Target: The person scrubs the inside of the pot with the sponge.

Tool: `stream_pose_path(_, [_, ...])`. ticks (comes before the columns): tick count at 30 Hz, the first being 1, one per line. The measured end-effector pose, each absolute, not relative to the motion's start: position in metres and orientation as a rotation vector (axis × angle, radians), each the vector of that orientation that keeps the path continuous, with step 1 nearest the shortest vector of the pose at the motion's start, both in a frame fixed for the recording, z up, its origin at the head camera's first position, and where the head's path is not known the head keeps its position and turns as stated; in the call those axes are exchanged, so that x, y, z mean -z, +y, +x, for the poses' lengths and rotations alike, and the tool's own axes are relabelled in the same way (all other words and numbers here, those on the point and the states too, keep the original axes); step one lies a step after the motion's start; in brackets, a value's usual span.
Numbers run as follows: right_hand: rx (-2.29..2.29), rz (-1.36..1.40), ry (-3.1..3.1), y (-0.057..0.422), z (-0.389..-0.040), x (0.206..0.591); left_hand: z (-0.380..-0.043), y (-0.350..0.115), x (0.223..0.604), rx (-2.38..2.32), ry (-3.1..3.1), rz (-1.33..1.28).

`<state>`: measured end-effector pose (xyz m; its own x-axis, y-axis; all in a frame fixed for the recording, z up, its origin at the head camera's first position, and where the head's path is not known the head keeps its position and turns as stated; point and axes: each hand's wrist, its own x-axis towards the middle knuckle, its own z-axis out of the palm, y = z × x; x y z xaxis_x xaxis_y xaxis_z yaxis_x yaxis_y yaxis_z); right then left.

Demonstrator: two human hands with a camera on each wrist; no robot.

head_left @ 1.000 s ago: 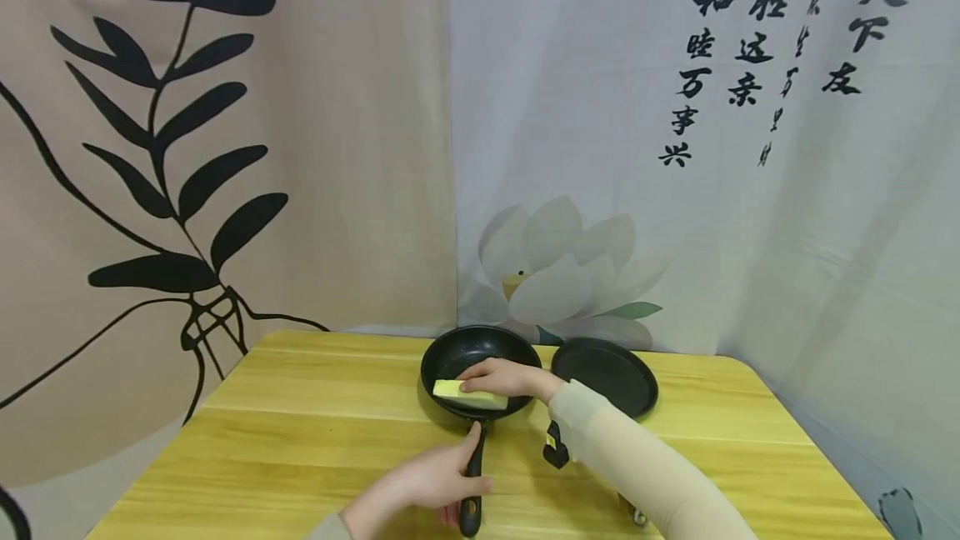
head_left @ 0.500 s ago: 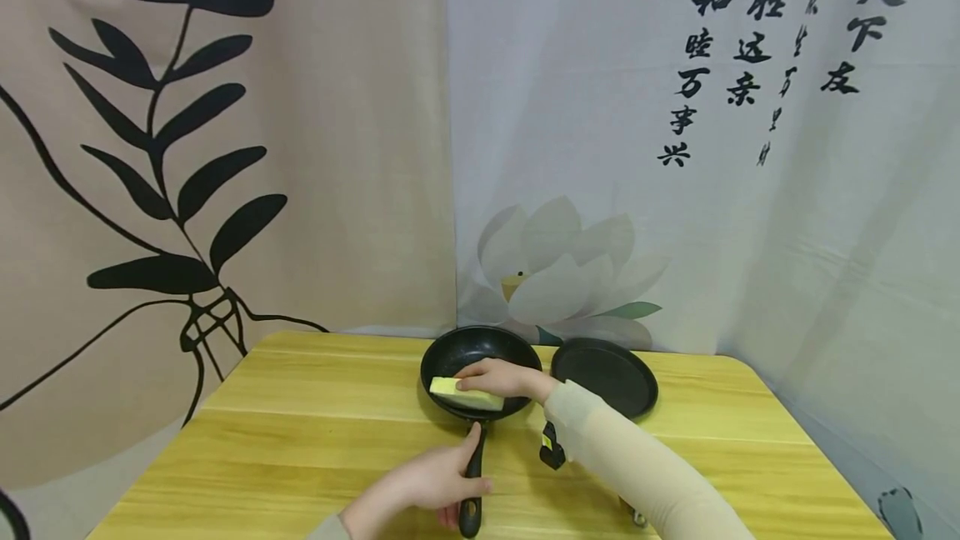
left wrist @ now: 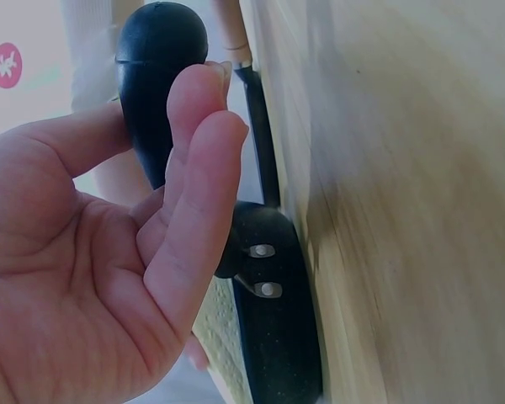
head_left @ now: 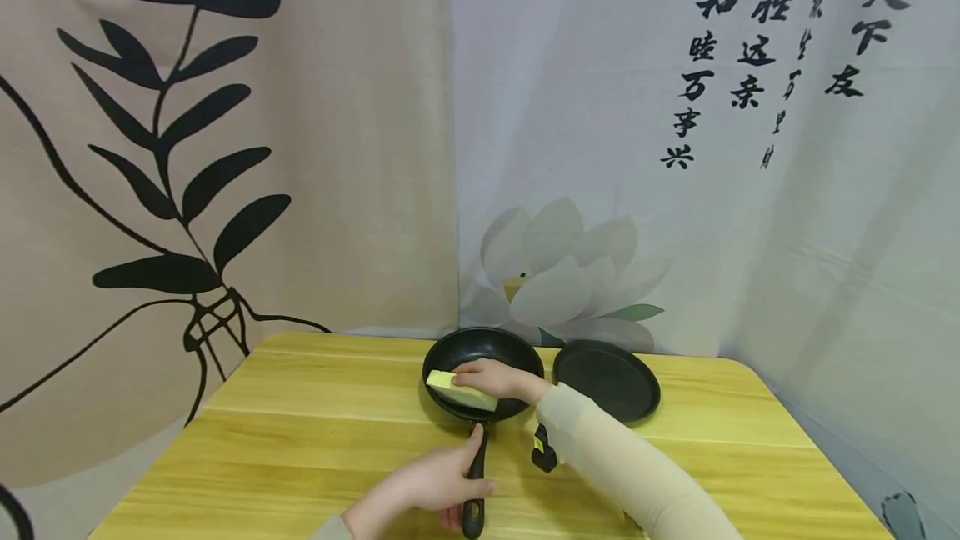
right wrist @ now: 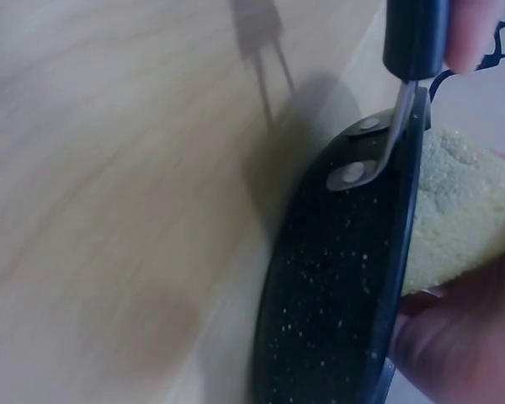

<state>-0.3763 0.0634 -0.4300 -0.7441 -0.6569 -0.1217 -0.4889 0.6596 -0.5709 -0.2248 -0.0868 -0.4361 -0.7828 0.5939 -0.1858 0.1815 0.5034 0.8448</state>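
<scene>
A black frying pan (head_left: 480, 347) sits near the back of the table, its handle (head_left: 477, 467) toward me. My left hand (head_left: 442, 477) grips that handle, thumb pointing up along it; in the left wrist view the fingers (left wrist: 204, 177) bend round the dark handle (left wrist: 156, 59). Inside the pan, my right hand (head_left: 495, 378) holds a pale yellow sponge (head_left: 461, 392) from above against the near left part of the bowl. The right wrist view shows the sponge (right wrist: 467, 206) above the speckled pan wall (right wrist: 328, 278), its underside greyish.
A flat, round black pan (head_left: 606, 377) lies to the right of the frying pan; my right sleeve (head_left: 622, 457) hides most of its handle, leaving a black piece (head_left: 543, 450) with a yellow mark showing. A printed curtain (head_left: 360, 148) hangs behind the wooden table (head_left: 300, 440).
The sponge and my right hand have slid slightly left inside the pan, and the sponge's left end has swung up and away. My left hand stays on the handle.
</scene>
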Motion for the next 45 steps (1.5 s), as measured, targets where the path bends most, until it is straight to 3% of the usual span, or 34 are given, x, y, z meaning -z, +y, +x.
stream_pose_path(30, [0.586,-1.035,2.681,0.036,-0.388,0.441,-0.224,-0.085,0.44,-1.303,2.308,0.583])
stream_pose_path(45, [0.421,-0.969,2.784,0.037,-0.403,0.443,-0.224,-0.083,0.438,-1.313,2.293,0.594])
